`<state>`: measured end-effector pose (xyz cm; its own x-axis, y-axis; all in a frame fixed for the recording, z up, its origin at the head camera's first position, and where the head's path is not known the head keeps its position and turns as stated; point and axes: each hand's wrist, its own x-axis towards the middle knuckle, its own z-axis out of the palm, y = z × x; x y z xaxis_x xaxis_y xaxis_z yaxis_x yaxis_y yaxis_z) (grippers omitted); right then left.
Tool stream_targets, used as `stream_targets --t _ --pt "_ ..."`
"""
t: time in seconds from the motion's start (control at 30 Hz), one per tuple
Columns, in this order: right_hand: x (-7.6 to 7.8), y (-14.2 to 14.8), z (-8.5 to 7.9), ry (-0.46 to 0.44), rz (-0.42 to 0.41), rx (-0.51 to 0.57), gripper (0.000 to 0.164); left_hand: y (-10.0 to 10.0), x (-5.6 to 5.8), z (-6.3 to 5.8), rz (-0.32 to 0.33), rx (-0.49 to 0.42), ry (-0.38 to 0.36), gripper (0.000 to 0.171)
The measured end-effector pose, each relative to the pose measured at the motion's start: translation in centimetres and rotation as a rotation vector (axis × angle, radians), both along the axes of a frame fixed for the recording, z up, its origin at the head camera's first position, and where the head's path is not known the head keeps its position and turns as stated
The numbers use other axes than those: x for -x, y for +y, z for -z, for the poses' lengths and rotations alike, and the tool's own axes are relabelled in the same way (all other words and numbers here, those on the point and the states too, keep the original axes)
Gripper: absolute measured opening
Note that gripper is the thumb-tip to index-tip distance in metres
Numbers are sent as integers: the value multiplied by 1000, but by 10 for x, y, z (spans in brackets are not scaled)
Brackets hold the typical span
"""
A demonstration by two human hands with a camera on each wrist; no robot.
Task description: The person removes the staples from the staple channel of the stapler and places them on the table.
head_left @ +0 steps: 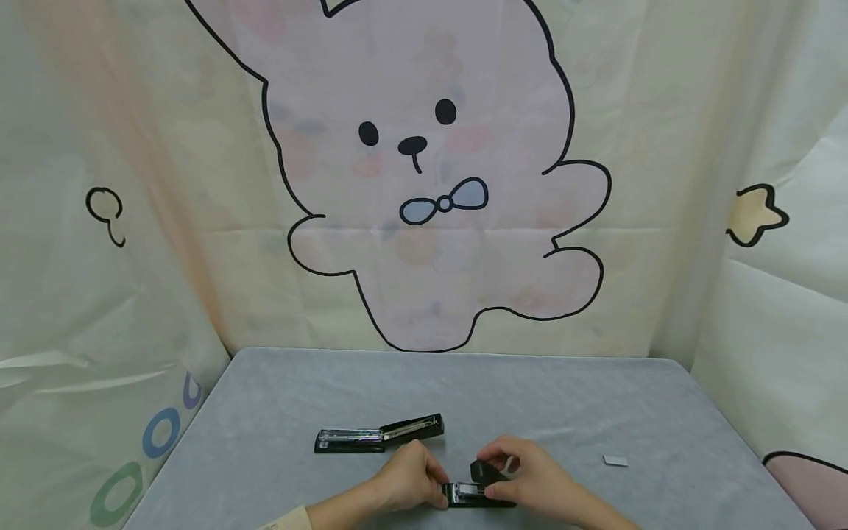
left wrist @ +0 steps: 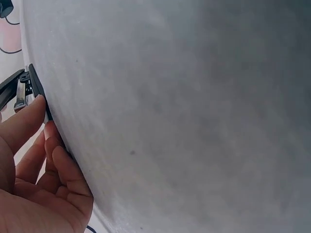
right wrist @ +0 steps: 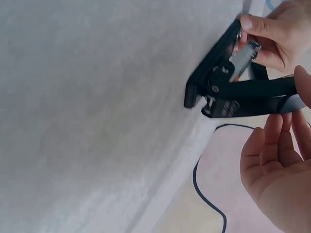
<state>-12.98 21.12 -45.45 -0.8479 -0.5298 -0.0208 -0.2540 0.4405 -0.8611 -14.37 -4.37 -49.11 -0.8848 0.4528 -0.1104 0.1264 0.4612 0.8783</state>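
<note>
A black stapler [head_left: 467, 499] stands on the grey table close to me, with its top arm [right wrist: 252, 92] swung up from the base. My left hand [head_left: 412, 478] pinches the left end of the base between thumb and fingers. In the left wrist view, the thumb of that hand [left wrist: 46, 182] lies along the edge of the dark base [left wrist: 37, 85]. My right hand [head_left: 536, 475] holds the raised arm, its thumb on one side and fingers on the other. A metal staple channel [right wrist: 243, 59] shows between base and arm.
Behind my left hand lies a second black stapler [head_left: 351, 442], also unfolded, on the table [head_left: 543, 397]. A small grey strip [head_left: 615, 461], like a block of staples, lies to the right. A patterned curtain [head_left: 636, 147] hangs behind the table's far edge.
</note>
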Motion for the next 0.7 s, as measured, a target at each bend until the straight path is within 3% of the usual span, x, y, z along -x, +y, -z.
stream_targets --t 0.27,0.47,0.7 --pt "-1 15 -8 -31 18 -12 35 1 1 -2 -18 27 -39 23" --pt "-3 28 -10 -57 29 7 35 3 0 -4 -23 37 -27 24" --pt "-5 46 -8 -1 11 48 38 3 2 -5 -24 49 -48 24"
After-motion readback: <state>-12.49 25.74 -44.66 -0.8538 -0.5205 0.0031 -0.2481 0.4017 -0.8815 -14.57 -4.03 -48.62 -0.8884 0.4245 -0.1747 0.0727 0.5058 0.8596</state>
